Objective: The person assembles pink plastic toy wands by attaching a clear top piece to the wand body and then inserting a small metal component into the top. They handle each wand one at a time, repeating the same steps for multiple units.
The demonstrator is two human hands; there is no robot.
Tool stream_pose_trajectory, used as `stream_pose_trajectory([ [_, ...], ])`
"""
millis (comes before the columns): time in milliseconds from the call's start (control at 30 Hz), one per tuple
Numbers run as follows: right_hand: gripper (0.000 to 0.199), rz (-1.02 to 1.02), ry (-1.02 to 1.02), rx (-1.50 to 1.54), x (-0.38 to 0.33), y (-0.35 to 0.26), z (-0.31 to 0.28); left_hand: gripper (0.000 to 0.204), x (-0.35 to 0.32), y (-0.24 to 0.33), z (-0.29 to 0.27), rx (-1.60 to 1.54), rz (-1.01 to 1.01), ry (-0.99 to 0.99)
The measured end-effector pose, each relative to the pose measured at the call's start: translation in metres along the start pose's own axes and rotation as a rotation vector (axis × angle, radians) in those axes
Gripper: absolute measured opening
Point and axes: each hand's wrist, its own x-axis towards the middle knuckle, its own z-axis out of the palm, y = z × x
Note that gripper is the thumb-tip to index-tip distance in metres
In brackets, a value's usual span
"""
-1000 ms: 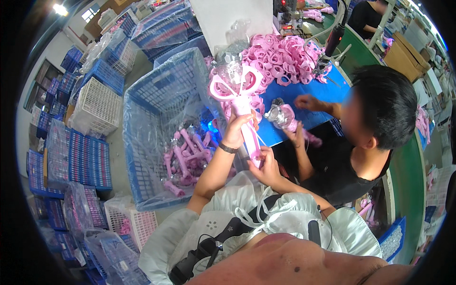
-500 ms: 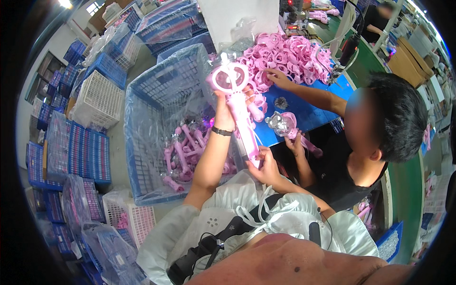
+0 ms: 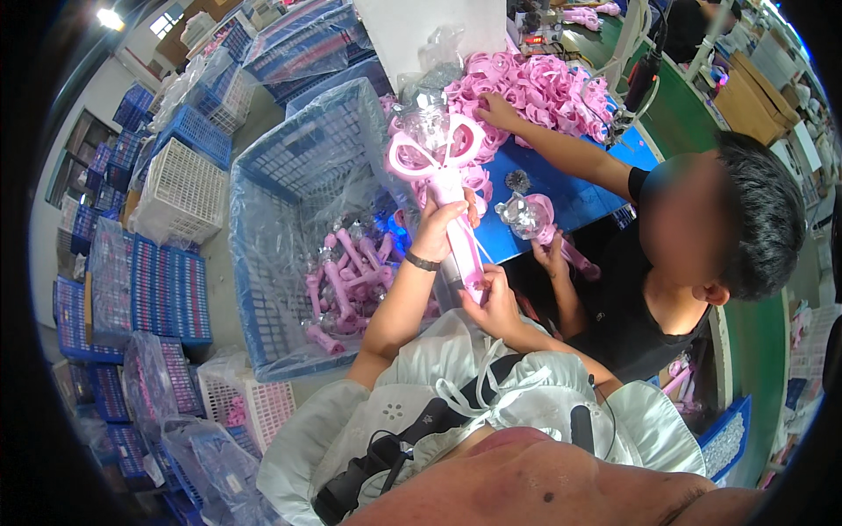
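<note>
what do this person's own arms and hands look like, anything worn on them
The left hand and right hand are both ungloved. A narrow dark band circles the left wrist; none shows on the right. Both forearms are uncovered below loose, pale, whitish sleeves.

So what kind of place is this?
It looks like a factory or workshop, maybe for toys. There's a big heap of pink parts on a blue table, a crate with pink sticks inside, and many stacked crates.
</note>
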Motion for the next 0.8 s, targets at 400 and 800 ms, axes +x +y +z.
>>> stream_pose_trajectory([
  [400, 0.047, -0.071, -0.006, 0.124, -0.006, 0.005, 0.003, 0.085, 0.020, 0.022, -0.016, -0.007, 0.036, -0.128],
  [800, 0.047, 0.002, -0.021, 0.032, -0.007, 0.004, 0.003, 0.023, 0.000, 0.005, -0.006, 0.177, -0.029, 0.097],
])
